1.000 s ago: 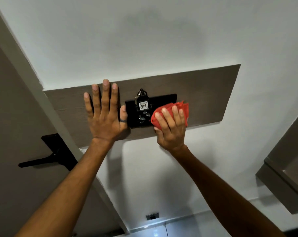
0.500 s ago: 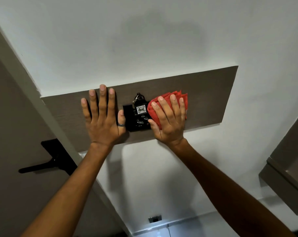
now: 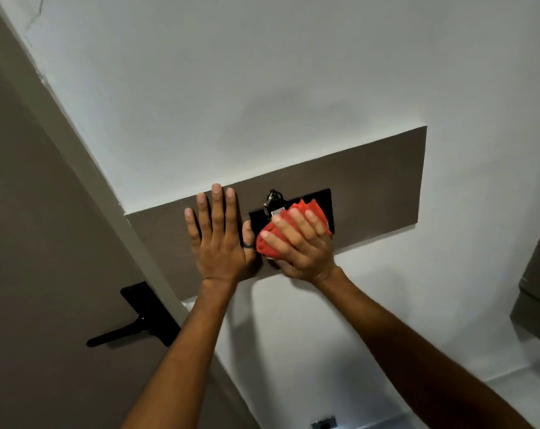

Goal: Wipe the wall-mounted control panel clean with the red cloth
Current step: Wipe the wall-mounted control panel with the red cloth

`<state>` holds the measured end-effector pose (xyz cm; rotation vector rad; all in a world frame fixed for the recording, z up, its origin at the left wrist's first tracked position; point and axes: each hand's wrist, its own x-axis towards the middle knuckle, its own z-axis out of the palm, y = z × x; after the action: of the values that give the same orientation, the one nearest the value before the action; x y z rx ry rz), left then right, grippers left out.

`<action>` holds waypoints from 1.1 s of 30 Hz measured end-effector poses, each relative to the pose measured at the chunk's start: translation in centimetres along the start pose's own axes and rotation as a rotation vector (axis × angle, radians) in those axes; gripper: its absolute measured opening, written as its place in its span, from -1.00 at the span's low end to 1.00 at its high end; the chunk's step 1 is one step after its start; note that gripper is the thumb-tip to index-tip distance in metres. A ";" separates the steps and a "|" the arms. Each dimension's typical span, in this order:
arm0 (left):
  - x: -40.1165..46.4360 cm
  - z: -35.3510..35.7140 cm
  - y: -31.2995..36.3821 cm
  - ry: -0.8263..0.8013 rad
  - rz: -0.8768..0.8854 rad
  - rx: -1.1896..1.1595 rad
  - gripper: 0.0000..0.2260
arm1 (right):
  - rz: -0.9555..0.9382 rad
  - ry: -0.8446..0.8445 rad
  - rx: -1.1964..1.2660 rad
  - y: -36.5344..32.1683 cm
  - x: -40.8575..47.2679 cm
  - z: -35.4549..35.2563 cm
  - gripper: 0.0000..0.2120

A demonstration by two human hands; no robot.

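Note:
The black control panel [image 3: 324,202] is mounted on a brown wooden board [image 3: 380,187] on the white wall. A key ring with a tag [image 3: 273,201] hangs from the panel's top. My right hand [image 3: 302,246] presses the bunched red cloth [image 3: 309,209] against the panel and covers most of it. My left hand [image 3: 219,236] lies flat on the board just left of the panel, fingers spread, a ring on the thumb, holding nothing.
A brown door with a black lever handle [image 3: 138,320] stands at the left behind a white frame. A brown cabinet [image 3: 538,292] juts out at the right edge. A small socket [image 3: 324,424] sits low on the wall.
My right hand has slid the red cloth leftward over the panel's middle, now covering the tag and buttons. The view has tilted; my left hand stays flat on the board.

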<state>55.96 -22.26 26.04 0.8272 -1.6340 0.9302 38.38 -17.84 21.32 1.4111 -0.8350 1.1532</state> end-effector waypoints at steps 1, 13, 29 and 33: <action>0.0 0.1 0.1 -0.001 -0.003 -0.002 -0.44 | 0.108 0.024 -0.005 -0.7 -0.2 0.5 -0.56; 0.0 0.1 0.0 -0.011 -0.007 0.025 -0.45 | 0.435 0.013 0.040 -4.0 0.4 0.3 -0.55; -0.1 0.1 0.1 -0.005 0.008 0.029 -0.44 | 0.277 0.042 -0.071 -3.9 -0.5 1.3 -0.60; -0.2 0.4 -0.2 -0.003 -0.001 0.043 -0.43 | 0.392 0.052 0.016 -0.9 -0.7 0.1 -0.61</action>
<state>55.96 -22.69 25.81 0.8589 -1.6207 0.9668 39.07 -17.89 20.43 1.2553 -1.0984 1.4874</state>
